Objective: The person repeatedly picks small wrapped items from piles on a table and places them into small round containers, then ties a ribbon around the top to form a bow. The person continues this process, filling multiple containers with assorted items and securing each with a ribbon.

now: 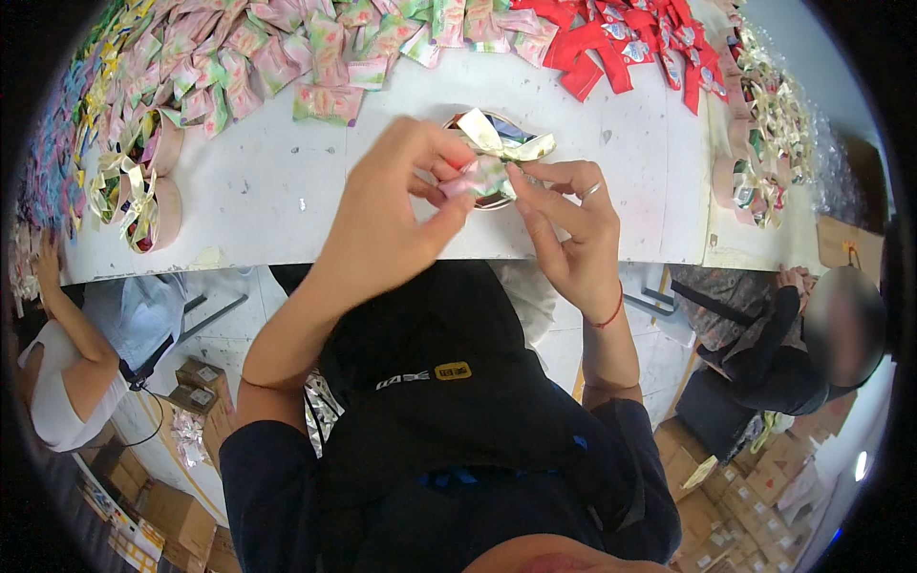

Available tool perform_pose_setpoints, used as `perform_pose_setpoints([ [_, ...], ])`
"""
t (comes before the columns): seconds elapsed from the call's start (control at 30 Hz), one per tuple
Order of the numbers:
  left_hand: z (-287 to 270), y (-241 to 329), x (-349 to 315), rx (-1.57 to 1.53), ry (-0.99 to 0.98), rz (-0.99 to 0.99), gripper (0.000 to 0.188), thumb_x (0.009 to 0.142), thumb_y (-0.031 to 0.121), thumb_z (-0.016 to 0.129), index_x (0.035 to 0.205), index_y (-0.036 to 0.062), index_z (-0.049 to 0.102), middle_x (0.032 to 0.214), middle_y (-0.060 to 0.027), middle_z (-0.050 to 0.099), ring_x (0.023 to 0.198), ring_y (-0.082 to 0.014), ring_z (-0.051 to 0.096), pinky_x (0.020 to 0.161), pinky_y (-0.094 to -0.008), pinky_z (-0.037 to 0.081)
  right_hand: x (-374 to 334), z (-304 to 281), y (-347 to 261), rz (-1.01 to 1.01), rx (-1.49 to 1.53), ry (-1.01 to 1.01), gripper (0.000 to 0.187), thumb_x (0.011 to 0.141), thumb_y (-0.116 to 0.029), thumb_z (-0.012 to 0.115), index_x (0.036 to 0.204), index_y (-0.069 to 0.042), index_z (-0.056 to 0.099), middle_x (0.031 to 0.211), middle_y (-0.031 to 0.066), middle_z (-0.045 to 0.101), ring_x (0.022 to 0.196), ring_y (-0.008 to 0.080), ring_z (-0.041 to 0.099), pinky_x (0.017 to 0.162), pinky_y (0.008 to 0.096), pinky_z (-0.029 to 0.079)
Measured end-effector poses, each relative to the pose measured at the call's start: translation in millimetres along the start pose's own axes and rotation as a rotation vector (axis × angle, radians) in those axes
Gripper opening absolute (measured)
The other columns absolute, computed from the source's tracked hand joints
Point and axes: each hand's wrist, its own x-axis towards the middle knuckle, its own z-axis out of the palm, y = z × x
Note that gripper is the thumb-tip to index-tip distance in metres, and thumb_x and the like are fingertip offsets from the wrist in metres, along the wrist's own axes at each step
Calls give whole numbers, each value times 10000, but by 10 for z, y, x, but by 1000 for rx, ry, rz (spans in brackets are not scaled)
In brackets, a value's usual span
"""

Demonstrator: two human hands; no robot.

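Note:
Over the near middle of the table, a small pink-and-green wrapped packet [485,178] is pinched by my left hand [396,196], its thumb and fingers closed on the pink end. My right hand [571,229], with a ring and a red wrist cord, has its thumb and forefinger closed at the packet's green end. Just behind and beneath the packet stands a small open box with a pale gold ribbon bow [497,137] across its top. Shiny wrapped pieces show inside. My fingers and the packet cover most of the box's near side.
Pink-and-green packets [328,59] heap along the table's far left, red packets [626,48] at far right. Filled, bow-tied boxes stand left [143,205] and right [750,186]. A person sits at each side; cardboard boxes [177,511] lie on the floor.

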Motion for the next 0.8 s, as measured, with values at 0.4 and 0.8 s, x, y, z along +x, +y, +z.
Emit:
perform_pose_setpoints([
  [0.4,-150,197,491,516,-401,119,342,695,25,681,1029,65,621,881,-77,527,747,-208,529,629,-303,427,81,-77,81,-27,144,67,369,730,25,667,1078,-75,598,937,82,616,945,283,588,794,388,498],
  [0.8,-127,-67,661,204,-441,-94,218,729,-21,645,784,55,449,723,35,426,656,-68,384,591,-231,340,347,-133,237,11,74,-118,214,739,-91,648,950,-65,628,993,93,558,947,287,571,718,416,506],
])
